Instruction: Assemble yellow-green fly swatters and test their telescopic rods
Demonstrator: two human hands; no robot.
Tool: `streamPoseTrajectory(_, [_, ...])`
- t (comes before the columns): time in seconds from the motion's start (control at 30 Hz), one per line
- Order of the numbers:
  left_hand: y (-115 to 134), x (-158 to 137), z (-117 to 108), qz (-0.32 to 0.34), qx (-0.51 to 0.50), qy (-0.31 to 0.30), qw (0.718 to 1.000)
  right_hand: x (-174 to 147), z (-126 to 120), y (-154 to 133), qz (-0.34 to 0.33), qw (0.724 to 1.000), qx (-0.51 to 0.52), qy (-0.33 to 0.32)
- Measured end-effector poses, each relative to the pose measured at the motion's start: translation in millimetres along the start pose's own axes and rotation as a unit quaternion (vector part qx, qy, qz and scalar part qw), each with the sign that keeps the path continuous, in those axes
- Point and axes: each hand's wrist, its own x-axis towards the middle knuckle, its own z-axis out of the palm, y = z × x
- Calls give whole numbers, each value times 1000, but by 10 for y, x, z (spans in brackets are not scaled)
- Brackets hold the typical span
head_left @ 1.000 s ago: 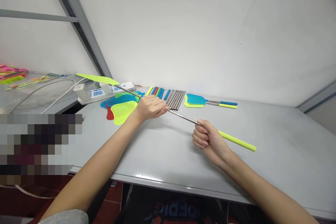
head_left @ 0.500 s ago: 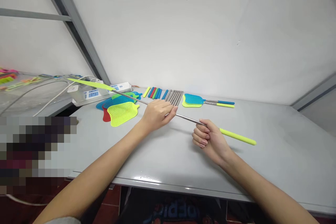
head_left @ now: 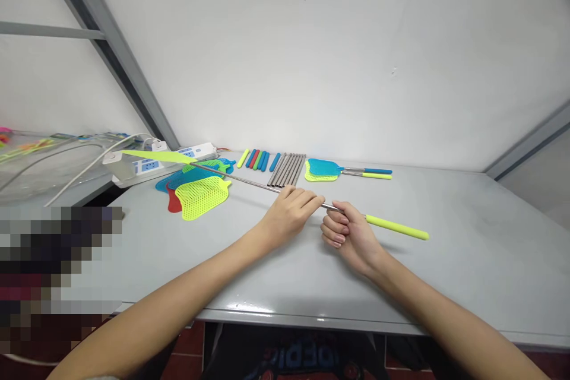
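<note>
Your left hand (head_left: 291, 214) and right hand (head_left: 351, 237) are both closed round one swatter (head_left: 243, 179), held over the table (head_left: 285, 279); two spare swatters (head_left: 323, 168) lie beyond, one red head (head_left: 175, 202) at left

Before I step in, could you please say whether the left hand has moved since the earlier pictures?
Yes: against the metal tubes, the left hand has moved rightward and toward the near edge of the table, closer to the right hand.
</note>
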Motion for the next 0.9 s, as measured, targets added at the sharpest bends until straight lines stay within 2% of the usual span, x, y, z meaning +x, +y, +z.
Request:
streamPoseTrajectory(0.13, [62,-5,-12,2,-11,15,1000,-13,19,5,-6,1000,-13,-7])
streamPoseTrajectory(0.23, [167,2,-19,-22,-12,16,1000,-4,9,17,7,1000,-15,-14])
streamPoseTrajectory(0.37, [271,7,-3,-69,-20,-30,997,35,-35,45,34,999,-5,-16])
streamPoseTrajectory(0.5, [253,15,-16,-66,-22,-56,996,53,-55,70,51,999,2,-7])
streamPoseTrajectory(0.73, [177,45,0,-41,53,21,998,17,-7,94,71,997,-13,-15])
streamPoseTrajectory(0.8, [156,34,45,-42,81,58,994,13,14,104,64,997,-46,-14])
streamPoseTrajectory(0.9, [111,20,90,-45,103,114,987,14,52,111,17,990,-141,3])
